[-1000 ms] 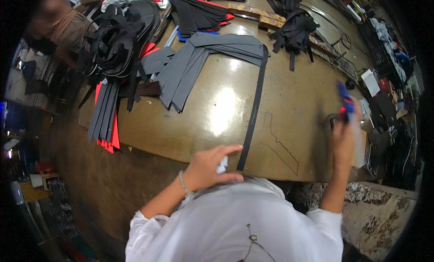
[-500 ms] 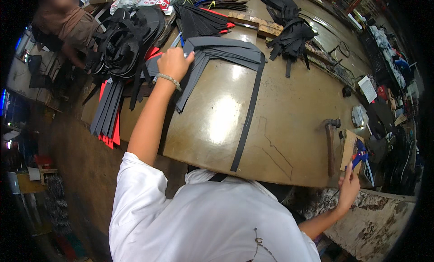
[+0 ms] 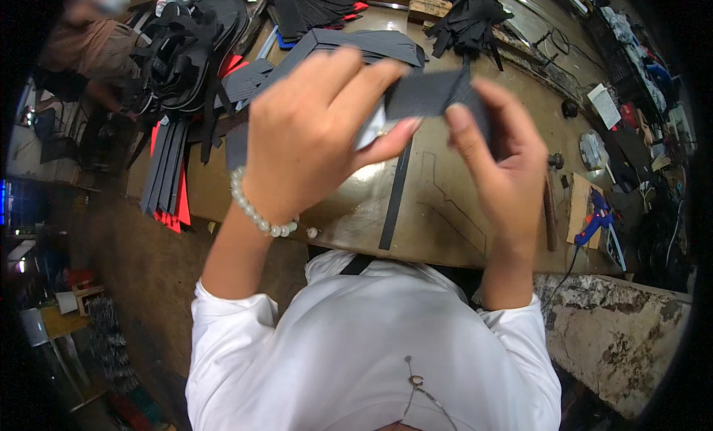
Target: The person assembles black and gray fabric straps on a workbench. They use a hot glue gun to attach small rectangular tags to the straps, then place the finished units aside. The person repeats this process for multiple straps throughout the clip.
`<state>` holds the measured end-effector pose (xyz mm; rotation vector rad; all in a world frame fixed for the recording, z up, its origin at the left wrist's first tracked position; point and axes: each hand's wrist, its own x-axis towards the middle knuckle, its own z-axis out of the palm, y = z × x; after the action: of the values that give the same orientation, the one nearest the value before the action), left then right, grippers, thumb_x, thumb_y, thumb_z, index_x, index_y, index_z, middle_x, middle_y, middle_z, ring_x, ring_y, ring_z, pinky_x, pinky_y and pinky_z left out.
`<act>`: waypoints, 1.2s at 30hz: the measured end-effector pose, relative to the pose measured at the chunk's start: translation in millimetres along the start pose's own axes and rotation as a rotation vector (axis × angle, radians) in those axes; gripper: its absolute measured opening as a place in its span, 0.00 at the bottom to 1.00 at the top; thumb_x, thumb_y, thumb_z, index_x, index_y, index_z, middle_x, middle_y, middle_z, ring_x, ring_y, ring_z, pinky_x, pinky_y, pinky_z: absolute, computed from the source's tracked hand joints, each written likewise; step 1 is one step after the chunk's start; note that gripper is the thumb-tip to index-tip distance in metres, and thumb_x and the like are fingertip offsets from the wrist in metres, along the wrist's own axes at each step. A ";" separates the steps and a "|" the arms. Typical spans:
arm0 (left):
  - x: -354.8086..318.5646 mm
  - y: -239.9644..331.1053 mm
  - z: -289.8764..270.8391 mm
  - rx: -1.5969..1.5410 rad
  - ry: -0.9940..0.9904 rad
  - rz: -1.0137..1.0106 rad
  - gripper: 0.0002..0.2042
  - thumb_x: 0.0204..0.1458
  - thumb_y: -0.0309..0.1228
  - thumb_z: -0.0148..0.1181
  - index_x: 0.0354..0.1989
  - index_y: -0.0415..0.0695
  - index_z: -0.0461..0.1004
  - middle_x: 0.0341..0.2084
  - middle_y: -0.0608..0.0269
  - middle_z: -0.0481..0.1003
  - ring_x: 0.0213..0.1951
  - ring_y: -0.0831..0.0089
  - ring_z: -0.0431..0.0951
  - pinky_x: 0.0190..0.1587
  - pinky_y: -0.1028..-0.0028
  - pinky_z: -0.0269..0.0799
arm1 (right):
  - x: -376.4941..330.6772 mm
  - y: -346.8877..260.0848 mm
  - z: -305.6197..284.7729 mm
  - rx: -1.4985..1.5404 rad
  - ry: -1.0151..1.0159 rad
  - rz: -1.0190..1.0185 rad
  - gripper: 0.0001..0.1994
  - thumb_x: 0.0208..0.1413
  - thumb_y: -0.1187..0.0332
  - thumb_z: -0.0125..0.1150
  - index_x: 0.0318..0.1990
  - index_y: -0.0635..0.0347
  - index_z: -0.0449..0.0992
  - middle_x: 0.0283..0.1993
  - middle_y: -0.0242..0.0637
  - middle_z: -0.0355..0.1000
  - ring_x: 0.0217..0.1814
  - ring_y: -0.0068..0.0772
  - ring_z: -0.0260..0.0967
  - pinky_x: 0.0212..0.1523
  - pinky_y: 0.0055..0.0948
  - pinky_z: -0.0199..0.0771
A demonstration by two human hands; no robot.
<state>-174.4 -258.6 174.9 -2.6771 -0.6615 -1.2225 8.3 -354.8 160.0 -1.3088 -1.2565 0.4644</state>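
My left hand (image 3: 319,126), with a beaded bracelet at the wrist, is raised over the table, close to the camera. Its fingers close on a dark grey flat strip (image 3: 423,94). Something whitish shows beside the left thumb, too blurred to name. The strip's other end bends up between the thumb and fingers of my right hand (image 3: 505,148). Behind my hands lies a fanned stack of grey strips (image 3: 364,41), partly hidden by the left hand. A long black strap (image 3: 394,201) runs down the tabletop beneath.
A blue glue gun (image 3: 594,219) rests on cardboard (image 3: 581,197) at the right, near a hammer (image 3: 551,208). Sandals (image 3: 189,52) and grey and red strips (image 3: 169,167) lie at the left. Black straps (image 3: 468,18) are bunched at the back. A person (image 3: 104,48) is at the far left.
My right hand has left the glue gun and come to the middle, where it grips the grey strip. My left hand has risen from the stack toward the camera.
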 end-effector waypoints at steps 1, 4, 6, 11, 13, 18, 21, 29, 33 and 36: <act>-12.3 -0.5 6.3 -0.029 -0.074 -0.071 0.17 0.42 0.42 0.70 0.37 0.45 0.78 0.25 0.62 0.70 0.28 0.65 0.75 0.28 0.70 0.70 | -8.1 9.6 0.8 0.104 -0.030 0.165 0.15 0.56 0.67 0.66 0.46 0.68 0.77 0.37 0.35 0.76 0.37 0.19 0.70 0.40 0.19 0.70; -50.9 -2.2 35.7 -0.185 -0.324 -0.267 0.18 0.42 0.40 0.71 0.37 0.42 0.78 0.25 0.58 0.71 0.29 0.63 0.76 0.31 0.67 0.72 | -24.2 49.1 14.7 0.009 -0.060 0.398 0.10 0.57 0.68 0.64 0.42 0.65 0.80 0.37 0.37 0.78 0.38 0.22 0.72 0.41 0.22 0.71; -71.4 -0.9 58.3 -0.223 -0.291 -0.305 0.17 0.43 0.41 0.70 0.37 0.43 0.78 0.26 0.59 0.72 0.30 0.63 0.76 0.31 0.67 0.72 | -32.6 70.6 19.9 -0.211 -0.064 0.307 0.11 0.56 0.68 0.64 0.42 0.66 0.79 0.38 0.42 0.78 0.37 0.31 0.75 0.41 0.26 0.72; -98.8 -0.7 82.5 -0.225 -0.351 -0.323 0.16 0.44 0.41 0.69 0.38 0.46 0.80 0.25 0.62 0.71 0.29 0.65 0.75 0.30 0.68 0.71 | -53.5 95.2 27.1 -0.382 -0.039 0.191 0.09 0.55 0.70 0.63 0.40 0.66 0.78 0.37 0.46 0.76 0.38 0.44 0.74 0.41 0.33 0.72; -99.9 -1.5 84.1 -0.223 -0.351 -0.312 0.16 0.44 0.42 0.69 0.39 0.46 0.80 0.24 0.63 0.70 0.29 0.65 0.75 0.30 0.68 0.71 | -58.5 97.9 27.2 -0.380 -0.022 0.190 0.08 0.55 0.71 0.62 0.40 0.66 0.77 0.36 0.46 0.75 0.39 0.47 0.73 0.41 0.36 0.71; -94.5 3.1 76.6 -0.203 -0.353 -0.319 0.17 0.44 0.42 0.69 0.41 0.47 0.80 0.23 0.63 0.69 0.27 0.65 0.74 0.29 0.69 0.70 | -58.8 100.1 26.4 -0.391 -0.041 0.206 0.07 0.54 0.72 0.63 0.40 0.64 0.77 0.36 0.46 0.75 0.39 0.48 0.72 0.42 0.37 0.71; -99.5 14.9 59.5 -0.246 -0.378 -0.332 0.17 0.43 0.41 0.70 0.42 0.50 0.80 0.21 0.64 0.67 0.25 0.66 0.72 0.28 0.69 0.69 | -56.6 99.8 25.2 -0.383 -0.067 0.193 0.07 0.54 0.71 0.63 0.40 0.63 0.77 0.36 0.44 0.75 0.39 0.47 0.72 0.43 0.37 0.70; -143.5 48.1 28.6 -0.457 -0.500 -0.211 0.12 0.44 0.41 0.70 0.37 0.58 0.81 0.20 0.71 0.64 0.22 0.74 0.68 0.23 0.74 0.64 | -53.4 98.2 24.2 -0.410 -0.075 0.125 0.07 0.55 0.73 0.62 0.41 0.63 0.77 0.38 0.43 0.75 0.39 0.42 0.72 0.42 0.33 0.70; -155.5 55.3 32.4 -0.430 -0.456 -0.188 0.10 0.44 0.41 0.69 0.36 0.59 0.81 0.20 0.73 0.64 0.21 0.75 0.67 0.23 0.75 0.64 | -55.5 94.8 25.5 -0.406 -0.069 0.129 0.08 0.55 0.74 0.61 0.42 0.63 0.77 0.40 0.43 0.76 0.40 0.43 0.72 0.45 0.33 0.70; -157.9 56.9 33.5 -0.423 -0.443 -0.199 0.10 0.45 0.42 0.69 0.36 0.60 0.81 0.20 0.73 0.63 0.21 0.75 0.66 0.23 0.75 0.63 | -57.3 93.2 25.0 -0.403 -0.085 0.125 0.09 0.55 0.74 0.60 0.43 0.62 0.77 0.41 0.43 0.75 0.43 0.47 0.72 0.48 0.37 0.68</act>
<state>-217.5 -353.2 39.0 -3.3598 -0.8178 -0.8851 2.0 -365.3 48.4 -1.7291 -1.3907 0.3682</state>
